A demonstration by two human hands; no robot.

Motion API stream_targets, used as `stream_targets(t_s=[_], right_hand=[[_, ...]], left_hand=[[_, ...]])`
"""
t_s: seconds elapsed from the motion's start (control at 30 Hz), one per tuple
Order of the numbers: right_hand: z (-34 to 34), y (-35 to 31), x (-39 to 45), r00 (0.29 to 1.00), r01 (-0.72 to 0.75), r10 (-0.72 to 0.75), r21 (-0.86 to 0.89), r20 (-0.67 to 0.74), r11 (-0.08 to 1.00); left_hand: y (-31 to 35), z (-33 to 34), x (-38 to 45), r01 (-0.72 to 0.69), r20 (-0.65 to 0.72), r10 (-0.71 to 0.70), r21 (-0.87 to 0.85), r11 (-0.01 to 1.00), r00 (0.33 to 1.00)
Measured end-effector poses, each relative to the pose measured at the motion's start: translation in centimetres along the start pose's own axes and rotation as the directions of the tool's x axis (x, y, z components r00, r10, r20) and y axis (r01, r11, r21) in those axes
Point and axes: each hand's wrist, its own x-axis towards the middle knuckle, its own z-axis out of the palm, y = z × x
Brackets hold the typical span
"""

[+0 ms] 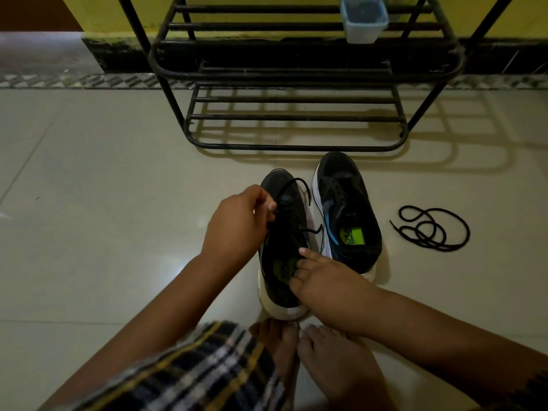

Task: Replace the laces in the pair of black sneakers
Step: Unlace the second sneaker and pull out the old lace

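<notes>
step: lacing left sneaker (283, 241) | left hand (237, 223) grip pinched lace (292, 185) | right hand (323, 280) fingers steadied collar | next: likely thread next eyelet

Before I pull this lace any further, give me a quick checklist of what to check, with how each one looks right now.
1. Left hand has a firm pinch on the lace over the near sneaker: ok.
2. Right hand steadies that sneaker at its collar, fingers at the opening: ok.
3. Lace ends free of tangles: cannot tell, the black lace blends into the black upper.
4. Far sneaker has bare eyelets, no lace in it: ok.
5. Loose lace lies coiled on the floor to the right, apart from both sneakers: ok.
6. Which eyelets are already threaded on the near sneaker: cannot tell.
</notes>
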Motion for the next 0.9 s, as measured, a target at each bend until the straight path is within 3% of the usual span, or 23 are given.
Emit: stream_targets(t_s=[0.13,0.33,0.43,0.53,0.6,0.67,0.8,0.87,0.9], right_hand=[[-0.1,-0.1,0.0,0.999,-0.028,0.028,0.026,-0.033,0.999],[-0.1,-0.1,-0.1,0.997,-0.017,0.019,0.033,-0.074,0.999],[-0.1,-0.1,0.0,0.996,-0.020,0.022,0.023,-0.089,1.000],[0.0,-0.2,0.0,0.995,-0.020,0.023,0.025,-0.099,0.999],[0.1,-0.2,-0.1,0.995,-0.025,0.027,0.028,-0.099,0.999],[0.1,-0.2,-0.1,0.994,-0.028,0.031,0.025,-0.101,0.999],[-0.2,-0.2,-0.1,0.994,-0.026,0.031,0.049,-0.102,0.998],[-0.4,-0.2,-0.1,0.993,-0.030,0.036,0.061,-0.111,0.998],[-0.4,-0.3,-0.1,0.993,-0.031,0.038,0.063,-0.112,0.998]], left_hand=[[-0.2,0.6,-0.6,-0.205,0.230,0.123,0.372,0.905,0.965],[-0.6,1.6,-0.9,-0.279,0.123,0.250,0.422,0.863,0.960],[-0.6,1.2,-0.6,-0.138,0.025,0.136,0.192,0.972,0.990],[-0.2,0.0,-0.1,-0.015,-0.110,0.003,-0.101,0.995,0.994],[0.2,-0.9,0.3,0.087,-0.119,-0.131,-0.321,0.943,0.984],[0.4,-1.5,0.6,0.129,-0.108,-0.222,-0.542,0.830,0.969],[0.5,-2.1,1.0,0.145,-0.094,-0.349,-0.787,0.599,0.933],[0.2,-1.8,0.9,0.139,-0.111,-0.373,-0.801,0.582,0.921],[-0.2,-1.6,0.9,0.126,-0.151,-0.360,-0.758,0.640,0.920]])
